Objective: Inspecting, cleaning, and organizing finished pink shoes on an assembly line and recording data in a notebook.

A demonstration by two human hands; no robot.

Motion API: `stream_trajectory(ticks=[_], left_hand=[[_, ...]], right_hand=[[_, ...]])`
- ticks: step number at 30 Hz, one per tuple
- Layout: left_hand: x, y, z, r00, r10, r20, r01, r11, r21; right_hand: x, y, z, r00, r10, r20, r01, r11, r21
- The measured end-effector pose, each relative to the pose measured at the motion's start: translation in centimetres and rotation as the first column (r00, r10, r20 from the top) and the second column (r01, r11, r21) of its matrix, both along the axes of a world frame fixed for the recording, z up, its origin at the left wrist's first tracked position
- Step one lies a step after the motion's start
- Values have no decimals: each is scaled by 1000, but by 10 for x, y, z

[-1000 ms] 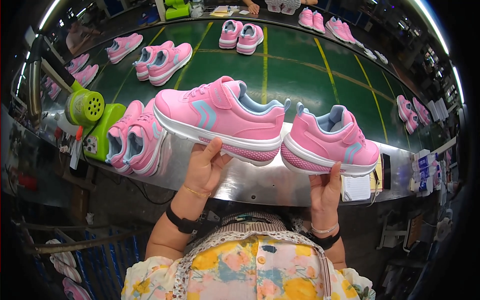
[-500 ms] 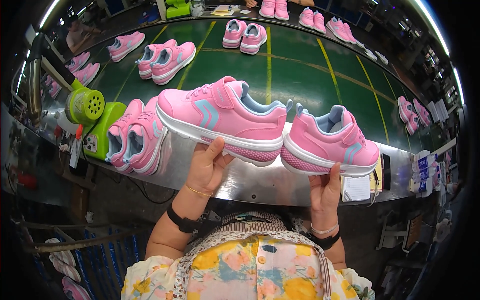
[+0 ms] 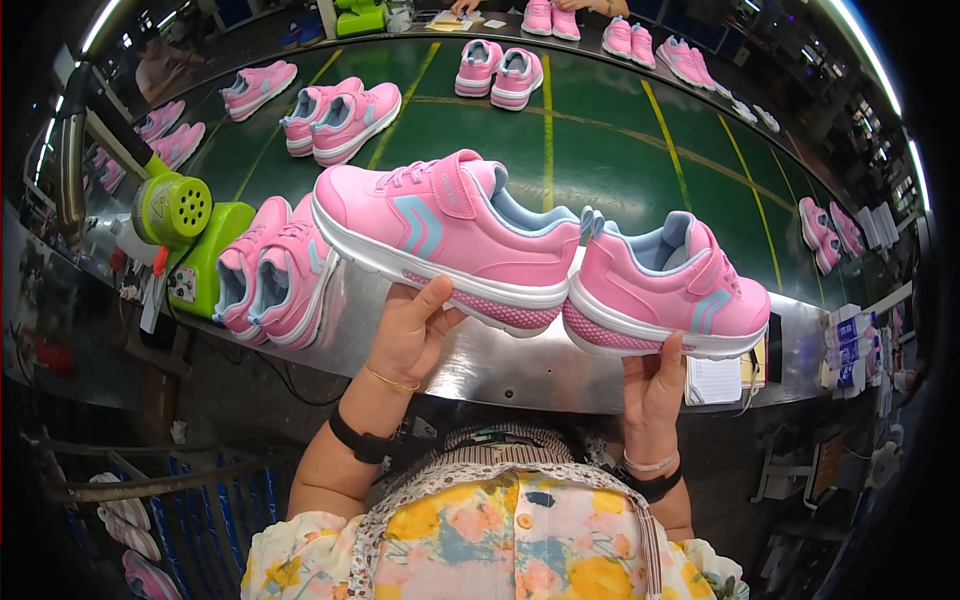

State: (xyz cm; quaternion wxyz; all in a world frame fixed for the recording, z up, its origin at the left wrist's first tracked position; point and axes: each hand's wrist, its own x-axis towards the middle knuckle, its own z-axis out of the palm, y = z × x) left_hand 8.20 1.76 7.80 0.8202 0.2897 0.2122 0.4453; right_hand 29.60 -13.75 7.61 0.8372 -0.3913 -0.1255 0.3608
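I see two pink sneakers: the left shoe (image 3: 450, 235) has a pale blue chevron on its side, a light blue lining and a white sole with a dotted pink tread; the right shoe (image 3: 665, 290) matches it. More pink pairs (image 3: 268, 280) sit on the dark green belt (image 3: 600, 150), which is crossed by yellow lines. A lime-green device (image 3: 185, 235) stands at the left. My apron (image 3: 520, 540) is floral in yellow, pink and blue. The worktop (image 3: 500, 365) edge is silver.

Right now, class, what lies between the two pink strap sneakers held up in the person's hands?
Nothing: in the head view the left sneaker and right sneaker nearly meet heel to heel.
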Motion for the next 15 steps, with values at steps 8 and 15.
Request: stream_trajectory(ticks=[8, 15], left_hand=[[-8, 6, 4, 999, -45, -27, 46, 998, 51], [-8, 3, 4, 999, -40, -30, 42, 997, 66]], right_hand=[[4, -6, -2, 997, 26, 73, -27, 999, 17], [5, -7, -4, 995, 27, 94, -26, 1000, -11]])
